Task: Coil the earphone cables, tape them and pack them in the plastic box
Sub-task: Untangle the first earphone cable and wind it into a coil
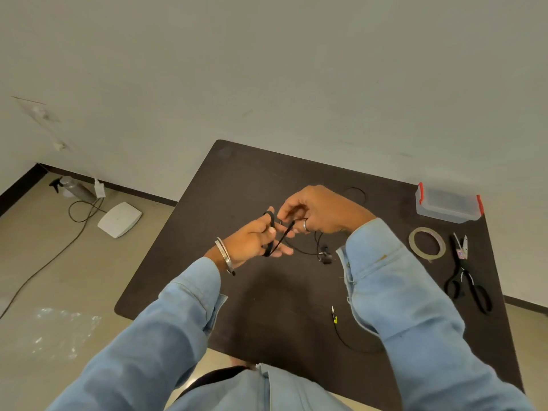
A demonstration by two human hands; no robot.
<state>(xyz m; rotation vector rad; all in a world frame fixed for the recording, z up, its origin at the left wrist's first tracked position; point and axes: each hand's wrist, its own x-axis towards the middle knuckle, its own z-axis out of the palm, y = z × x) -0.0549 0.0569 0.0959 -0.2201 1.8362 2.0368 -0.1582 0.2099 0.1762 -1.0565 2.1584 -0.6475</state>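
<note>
The dark desk (237, 185) stands with its far edge against the wall; its left edge and rounded near-left corner border open floor. The near centre of the desk is bare, with free room between the two sleeves.

Left hand (252, 241): raised above the desk centre, fingers extended, black cable (270, 232) looped around them, thumb pressing the loops.

Right hand (320, 209): just beside the left, grip pinching the cable strand between thumb and forefinger.

The cable's loose end hangs to the desk, ending in earbuds (324, 255) below the right wrist.

Box (447, 204): clear, red clips, at the far-right corner, near the edge.

Scissors (468, 283): along the right edge.

Tape roll (427, 243): flat, between right sleeve and scissors.

A second cable with a yellow-marked plug (335, 317) lies near the front edge.
</note>
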